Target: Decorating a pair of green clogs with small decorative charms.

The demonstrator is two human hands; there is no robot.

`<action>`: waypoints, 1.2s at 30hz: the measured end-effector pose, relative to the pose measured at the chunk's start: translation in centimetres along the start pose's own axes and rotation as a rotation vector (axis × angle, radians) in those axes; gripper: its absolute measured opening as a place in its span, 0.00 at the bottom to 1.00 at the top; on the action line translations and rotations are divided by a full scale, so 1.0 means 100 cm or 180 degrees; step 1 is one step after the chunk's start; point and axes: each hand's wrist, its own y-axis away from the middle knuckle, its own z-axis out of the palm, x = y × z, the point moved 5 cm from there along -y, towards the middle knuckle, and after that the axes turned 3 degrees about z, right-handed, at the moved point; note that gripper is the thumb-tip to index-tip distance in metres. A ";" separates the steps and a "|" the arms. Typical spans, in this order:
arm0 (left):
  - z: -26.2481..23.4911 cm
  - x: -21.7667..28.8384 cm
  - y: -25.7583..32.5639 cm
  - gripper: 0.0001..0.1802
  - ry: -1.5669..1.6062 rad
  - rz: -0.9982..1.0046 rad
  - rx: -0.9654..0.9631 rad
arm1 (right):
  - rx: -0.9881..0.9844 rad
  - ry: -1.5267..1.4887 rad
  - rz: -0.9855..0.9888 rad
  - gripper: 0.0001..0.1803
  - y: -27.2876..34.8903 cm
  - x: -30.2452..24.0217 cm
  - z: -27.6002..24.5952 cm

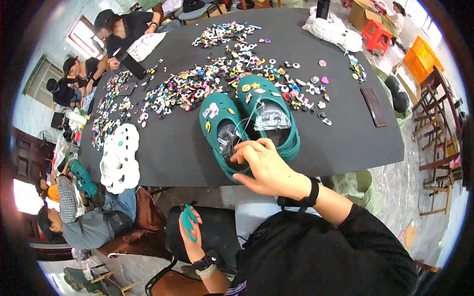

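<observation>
A pair of dark green clogs, the left clog (210,129) and the right clog (292,140), stands near the table's front edge with small charms on their toes. Clear plastic packing (272,120) sits inside, and a thin clear tie (243,121) loops between the shoes. My right hand (264,165) reaches over the left clog's opening, fingers bent and apart, thumb by the heel; whether a fingertip touches the tie cannot be made out. Below the table edge, my left hand (191,232) is closed around small teal-handled pliers (187,222).
Loose colourful charms (192,84) spread across the dark table (345,143). White clogs (121,158) lie at its left edge, a dark phone (374,106) at the right. Co-workers (116,29) sit along the left side. A red stool (376,35) and wooden racks (437,138) stand right.
</observation>
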 end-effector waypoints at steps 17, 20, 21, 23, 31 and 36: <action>0.210 0.076 -0.037 0.35 -0.4246 0.1854 -0.1158 | 0.1017 -0.3249 0.1154 0.14 0.073 0.052 -0.070; 0.216 0.079 -0.041 0.32 -0.4420 0.2032 -0.1088 | 0.0987 -0.3236 0.1189 0.14 0.075 0.050 -0.068; 0.218 0.078 -0.043 0.32 -0.4490 0.2120 -0.1092 | 0.0976 -0.3215 0.1134 0.14 0.076 0.049 -0.067; 0.223 0.078 -0.046 0.31 -0.4478 0.2132 -0.1117 | 0.0975 -0.3193 0.1202 0.14 0.078 0.047 -0.068; 0.226 0.083 -0.052 0.27 -0.4481 0.2375 -0.0857 | 0.0893 -0.1599 0.0491 0.14 0.073 0.020 -0.075; 0.214 0.074 -0.050 0.23 -0.4229 0.2196 -0.0909 | 0.0990 -0.2097 0.0594 0.14 0.084 0.029 -0.065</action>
